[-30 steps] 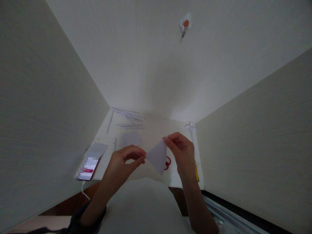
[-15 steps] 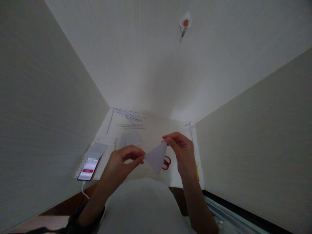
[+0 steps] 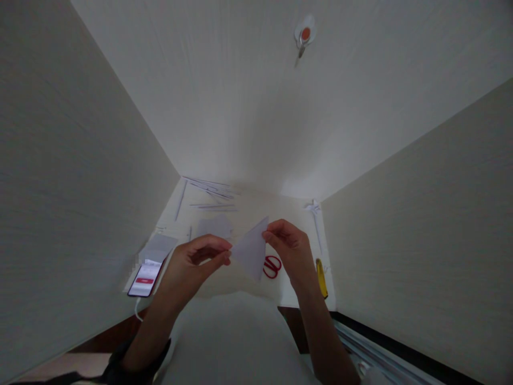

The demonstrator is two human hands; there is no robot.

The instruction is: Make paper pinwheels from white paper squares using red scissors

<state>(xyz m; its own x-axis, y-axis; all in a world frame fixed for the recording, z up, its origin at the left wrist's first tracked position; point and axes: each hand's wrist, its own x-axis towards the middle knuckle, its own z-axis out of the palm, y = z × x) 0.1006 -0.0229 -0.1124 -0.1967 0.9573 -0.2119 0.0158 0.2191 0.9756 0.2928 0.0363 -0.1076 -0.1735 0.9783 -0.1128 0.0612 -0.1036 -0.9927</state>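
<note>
Between my hands, above the desk, is a triangular piece of white paper. My left hand pinches its left corner between thumb and fingertips. My right hand grips its right edge, a little below the top corner. Just right of the paper and beneath it, the red handles of scissors show on the desk; the paper hides the blades. Past my left hand lie pale paper squares.
Thin paper strips lie along the desk's back left. A phone with a white cable rests at the left. At the right edge are a yellow tool, perhaps a cutter, and crumpled paper. Walls enclose the desk; a hook hangs on the back one.
Both hands have shifted slightly left with the paper. My right fingers now hold lower on its right edge, so the top corner sticks up free. More of the scissor handles and yellow tool shows.
</note>
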